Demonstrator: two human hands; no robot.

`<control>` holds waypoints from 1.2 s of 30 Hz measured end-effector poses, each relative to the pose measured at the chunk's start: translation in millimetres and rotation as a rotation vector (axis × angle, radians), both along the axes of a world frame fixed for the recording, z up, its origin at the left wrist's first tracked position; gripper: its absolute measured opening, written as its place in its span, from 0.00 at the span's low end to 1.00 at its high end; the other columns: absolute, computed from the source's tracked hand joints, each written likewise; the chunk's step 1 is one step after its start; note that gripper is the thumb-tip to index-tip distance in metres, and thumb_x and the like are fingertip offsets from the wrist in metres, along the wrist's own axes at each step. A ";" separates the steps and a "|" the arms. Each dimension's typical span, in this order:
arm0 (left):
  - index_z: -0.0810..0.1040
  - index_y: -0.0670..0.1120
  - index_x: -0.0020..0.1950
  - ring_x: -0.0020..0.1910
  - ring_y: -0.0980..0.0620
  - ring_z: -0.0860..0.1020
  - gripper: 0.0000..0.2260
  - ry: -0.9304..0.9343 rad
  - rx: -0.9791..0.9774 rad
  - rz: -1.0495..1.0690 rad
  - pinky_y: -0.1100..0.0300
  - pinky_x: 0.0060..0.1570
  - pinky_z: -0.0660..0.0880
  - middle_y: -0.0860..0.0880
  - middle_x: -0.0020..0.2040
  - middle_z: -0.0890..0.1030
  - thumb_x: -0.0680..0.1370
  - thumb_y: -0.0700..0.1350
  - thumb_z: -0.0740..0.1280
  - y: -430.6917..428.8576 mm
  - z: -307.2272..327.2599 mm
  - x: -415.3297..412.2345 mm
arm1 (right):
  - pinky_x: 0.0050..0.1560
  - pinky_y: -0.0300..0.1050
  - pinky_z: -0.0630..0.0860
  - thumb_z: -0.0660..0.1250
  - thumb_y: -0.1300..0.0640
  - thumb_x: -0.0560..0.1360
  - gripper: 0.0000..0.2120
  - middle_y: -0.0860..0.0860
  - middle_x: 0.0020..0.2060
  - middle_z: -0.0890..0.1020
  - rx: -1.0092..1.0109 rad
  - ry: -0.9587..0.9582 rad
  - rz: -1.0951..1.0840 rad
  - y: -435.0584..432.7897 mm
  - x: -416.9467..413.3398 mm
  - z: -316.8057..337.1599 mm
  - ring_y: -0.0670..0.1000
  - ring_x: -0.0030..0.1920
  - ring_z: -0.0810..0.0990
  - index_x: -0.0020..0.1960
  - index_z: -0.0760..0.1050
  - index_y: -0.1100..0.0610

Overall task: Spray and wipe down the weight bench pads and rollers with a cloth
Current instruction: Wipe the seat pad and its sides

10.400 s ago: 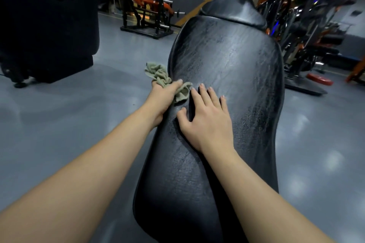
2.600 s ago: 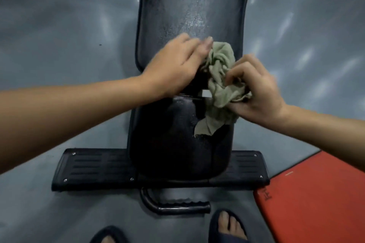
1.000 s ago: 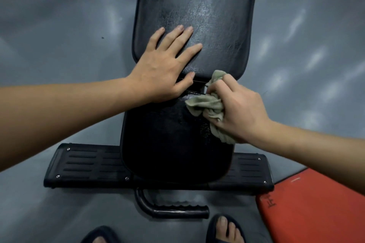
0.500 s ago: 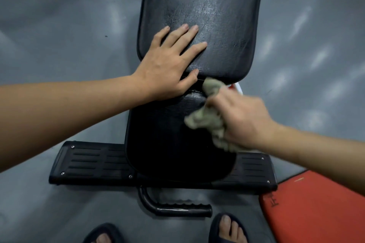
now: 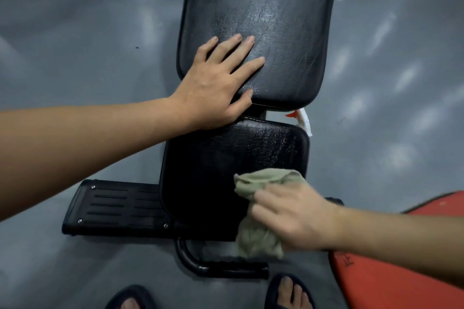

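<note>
Ribbing marks the black base plate [image 5: 113, 206] at the near left, a flat bar with slots and small screws lying crosswise on the glossy grey floor [image 5: 75, 32].

Right of it, the left hand [image 5: 216, 83] lies flat, its fingers straight and spread, holding nothing. The palm bridges the gap between the two pads and the fingertips rest on the back pad [image 5: 263, 20], a long black vinyl cushion with fine creases and rounded corners.

The seat pad [image 5: 221, 170] is shorter, squarer and of the same crackled vinyl, with a stitched far edge. The bench's long axis runs from near to far. A small white and red object [image 5: 302, 120] peeks out past the gap on the right; I cannot tell what it is. A bent black handle [image 5: 218, 267] lies on the floor below the seat.

The cloth [image 5: 261, 183], a soft, crumpled olive rag, sits on the seat pad's near right corner, with a tail hanging past the near edge. The right hand [image 5: 293, 218], slightly blurred, has its fingers curled over the bunched fabric.

Most of the seat lies left of and beyond that hand, so the next stroke probably sweeps leftward and away. The right hand is the nearer one for it.

A red mat [image 5: 401, 271] fills the near right.
</note>
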State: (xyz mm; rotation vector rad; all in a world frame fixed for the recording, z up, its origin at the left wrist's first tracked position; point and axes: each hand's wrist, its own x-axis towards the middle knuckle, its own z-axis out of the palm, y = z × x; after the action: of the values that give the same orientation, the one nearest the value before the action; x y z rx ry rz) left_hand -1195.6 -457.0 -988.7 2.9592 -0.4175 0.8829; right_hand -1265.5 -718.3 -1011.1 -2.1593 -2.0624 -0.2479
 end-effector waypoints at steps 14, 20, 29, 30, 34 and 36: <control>0.71 0.49 0.76 0.79 0.41 0.64 0.26 -0.008 -0.036 -0.015 0.42 0.76 0.57 0.44 0.80 0.66 0.80 0.56 0.59 0.7 -2.3 1.5 | 0.30 0.49 0.71 0.72 0.47 0.70 0.14 0.52 0.40 0.76 0.141 0.037 -0.224 8.6 13.6 6.1 0.56 0.37 0.75 0.46 0.73 0.55; 0.75 0.47 0.73 0.74 0.40 0.70 0.22 -0.084 -0.035 -0.050 0.44 0.66 0.64 0.43 0.77 0.71 0.81 0.53 0.61 3.0 -2.9 2.9 | 0.35 0.50 0.69 0.66 0.57 0.74 0.08 0.52 0.42 0.75 0.025 0.025 0.058 6.1 8.1 1.1 0.55 0.38 0.72 0.50 0.68 0.56; 0.64 0.45 0.81 0.80 0.45 0.63 0.23 -0.075 0.242 -0.245 0.42 0.75 0.63 0.45 0.80 0.64 0.86 0.51 0.55 66.9 5.2 13.2 | 0.32 0.47 0.71 0.63 0.39 0.69 0.21 0.53 0.42 0.79 0.179 -0.027 -0.516 22.6 90.4 41.8 0.60 0.38 0.81 0.51 0.73 0.55; 0.61 0.46 0.82 0.81 0.45 0.59 0.24 -0.065 0.258 -0.224 0.40 0.77 0.59 0.45 0.82 0.61 0.87 0.51 0.54 70.4 1.4 12.4 | 0.32 0.47 0.70 0.64 0.41 0.70 0.19 0.53 0.39 0.79 0.184 -0.064 -0.471 24.5 79.4 37.2 0.59 0.37 0.80 0.49 0.75 0.56; 0.60 0.48 0.83 0.82 0.43 0.57 0.23 -0.080 0.271 -0.204 0.37 0.77 0.58 0.45 0.82 0.60 0.87 0.52 0.54 69.8 -2.1 13.1 | 0.27 0.51 0.71 0.66 0.54 0.73 0.07 0.54 0.36 0.75 0.092 -0.033 -0.086 26.2 19.5 10.7 0.57 0.32 0.75 0.47 0.71 0.57; 0.60 0.48 0.82 0.81 0.43 0.58 0.23 -0.080 0.268 -0.209 0.37 0.77 0.58 0.44 0.82 0.60 0.88 0.52 0.54 70.4 -1.7 13.2 | 0.27 0.51 0.71 0.61 0.60 0.77 0.03 0.54 0.37 0.74 -0.010 -0.081 0.075 30.9 -1.5 -0.4 0.55 0.32 0.72 0.48 0.67 0.56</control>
State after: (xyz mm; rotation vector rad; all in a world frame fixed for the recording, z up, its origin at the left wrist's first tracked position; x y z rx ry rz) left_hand -1182.4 -386.6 -990.4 3.0407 -0.8967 0.9924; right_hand -1266.9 -687.4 -1011.5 -2.1055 -2.1869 -0.3220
